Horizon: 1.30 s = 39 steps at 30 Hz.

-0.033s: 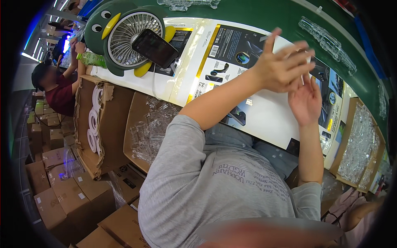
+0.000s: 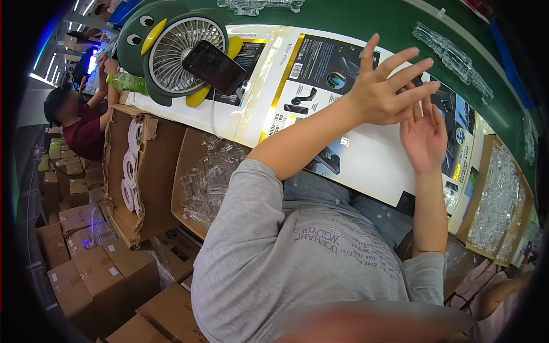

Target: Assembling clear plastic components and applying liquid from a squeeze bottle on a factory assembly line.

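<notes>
My left hand [image 2: 380, 97] is held over the printed sheet [image 2: 372, 166] on the bench, with its fingers spread wide and nothing in them. Close against it, my right hand [image 2: 424, 142] turns its palm up, its fingers stretched out. The left fingers pass in front of the right fingertips and partly hide them. No object shows between the two palms. Beyond the hands, clear plastic parts [image 2: 452, 60] lie on the green bench top [image 2: 383, 17].
A penguin-shaped fan [image 2: 166, 43] with a dark phone [image 2: 214, 67] leaning on it stands at the far left, beside a green bottle [image 2: 127, 82]. Boxes of clear parts flank me, left [image 2: 183, 154] and right [image 2: 474, 197]. White tape rolls [image 2: 129, 166] sit in another box. A co-worker [image 2: 80, 123] is at left.
My left hand's fingers were smeared by motion and now show sharply, spread a little wider. My right hand has shifted very slightly; the things on the bench have stayed put.
</notes>
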Available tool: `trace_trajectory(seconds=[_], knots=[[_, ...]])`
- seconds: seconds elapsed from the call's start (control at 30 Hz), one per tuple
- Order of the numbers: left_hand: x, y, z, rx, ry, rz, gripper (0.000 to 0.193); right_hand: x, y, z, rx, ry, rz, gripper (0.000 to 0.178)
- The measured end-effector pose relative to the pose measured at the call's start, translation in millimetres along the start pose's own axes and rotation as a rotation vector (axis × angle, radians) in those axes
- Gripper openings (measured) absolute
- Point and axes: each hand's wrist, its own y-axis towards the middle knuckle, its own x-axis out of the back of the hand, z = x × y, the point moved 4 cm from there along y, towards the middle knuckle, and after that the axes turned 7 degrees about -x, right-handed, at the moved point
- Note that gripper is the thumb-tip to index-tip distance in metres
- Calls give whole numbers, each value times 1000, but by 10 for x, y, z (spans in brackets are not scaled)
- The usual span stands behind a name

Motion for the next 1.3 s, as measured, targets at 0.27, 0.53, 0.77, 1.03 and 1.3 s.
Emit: trace_trajectory(seconds=[0.27, 0.53, 0.77, 1.03, 1.3], knots=[[-162, -164, -1402, -712, -563, 137, 42, 269, -66, 82, 25, -108, -345, 40], [-617, -271, -2320, -797, -670, 494, 90, 211, -53, 56, -11, -129, -317, 37], [-686, -161, -2801, -768, -779, 548, 88, 260, -72, -77, -90, -199, -410, 37], [-655, -164, -2514, -666, -797, 602, 79, 243, -21, -79, -100, -175, -406, 37], [-624, -173, -2250, -608, -781, 650, 78, 281, -32, -61, -97, -192, -423, 38]])
